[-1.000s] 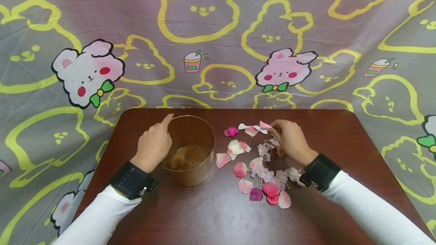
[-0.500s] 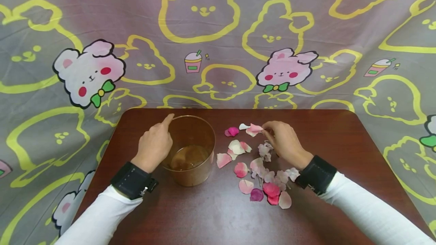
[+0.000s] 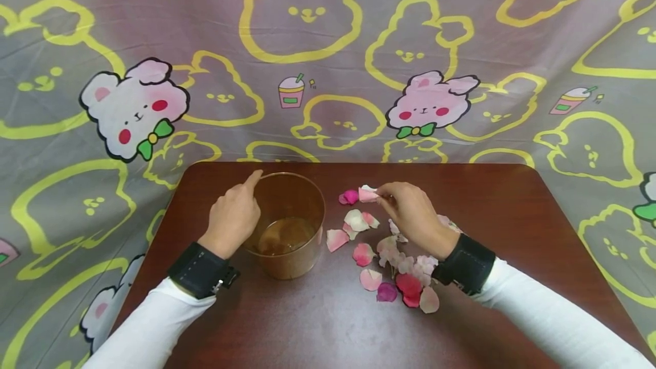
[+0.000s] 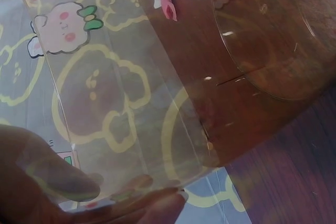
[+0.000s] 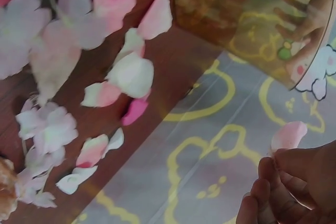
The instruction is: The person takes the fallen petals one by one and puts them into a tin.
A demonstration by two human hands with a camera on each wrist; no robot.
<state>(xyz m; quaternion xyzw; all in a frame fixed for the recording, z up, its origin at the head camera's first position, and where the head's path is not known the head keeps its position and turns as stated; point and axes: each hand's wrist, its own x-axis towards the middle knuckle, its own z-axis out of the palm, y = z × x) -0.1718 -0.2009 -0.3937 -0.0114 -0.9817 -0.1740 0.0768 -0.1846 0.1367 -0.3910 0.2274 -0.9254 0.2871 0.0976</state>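
**petalpusher:** Backdrop first: grey cartoon-print cloth with yellow outlines and pink bunnies (image 3: 328, 44) hangs behind and drapes down around everything. Next biggest is the dark reddish-brown wooden worktop (image 3: 328, 323) with rounded corners.

**mossy_k:** And that tub on the left half of it?

**petalpusher:** Clear round plastic container (image 3: 288, 224), upright, open top, see-through enough that the wood shows through it. The left hand (image 3: 233, 218) is against its left wall, fingers and thumb curled round the side in the left wrist view, index finger pointing up along the rim. So that grip is clamped on the container.

**mossy_k:** White sleeves and black wristbands on both arms, right?

**petalpusher:** Yep. The right hand (image 3: 412, 215) is over the far part of the scattered pile of pink, white and magenta fabric petals (image 3: 394, 266), which lies just right of the container, spread from the middle of the worktop toward the near edge.

**mossy_k:** Holding anything?

**petalpusher:** One small pale pink petal (image 3: 367, 193), pinched between thumb and fingertips (image 5: 273, 174), so that grip is closed on it. It sits lifted above the worktop, just beside a bright magenta petal (image 3: 350, 197) lying near the container's right side. Right wrist view shows the pinched petal sticking up from the fingertips, with the container behind it.
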